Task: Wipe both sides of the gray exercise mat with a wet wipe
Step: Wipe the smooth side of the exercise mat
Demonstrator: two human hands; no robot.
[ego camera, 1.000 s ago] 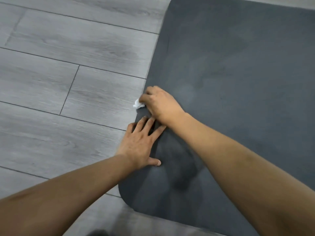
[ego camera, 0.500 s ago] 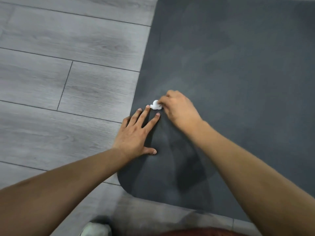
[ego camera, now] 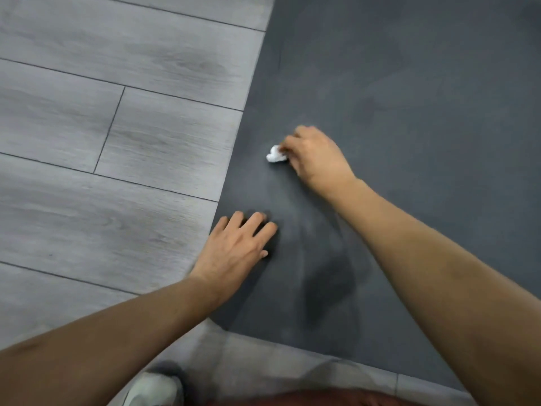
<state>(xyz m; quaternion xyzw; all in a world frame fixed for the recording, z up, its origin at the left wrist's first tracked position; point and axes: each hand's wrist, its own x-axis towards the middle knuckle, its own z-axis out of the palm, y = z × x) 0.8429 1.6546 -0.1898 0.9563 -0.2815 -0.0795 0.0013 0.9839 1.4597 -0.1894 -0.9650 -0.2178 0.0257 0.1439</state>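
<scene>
Wiping moves inward: right hand, fingers pinching balled wipe, now off mat left edge; left hand, fingers spread flat, still steadies near corner.

The single head view looked steeply down from above and behind both arms, close over the left hand and right hand, with the floor filling the frame leftward.

Gray wood-plank floor; a white shoe at bottom edge.
</scene>
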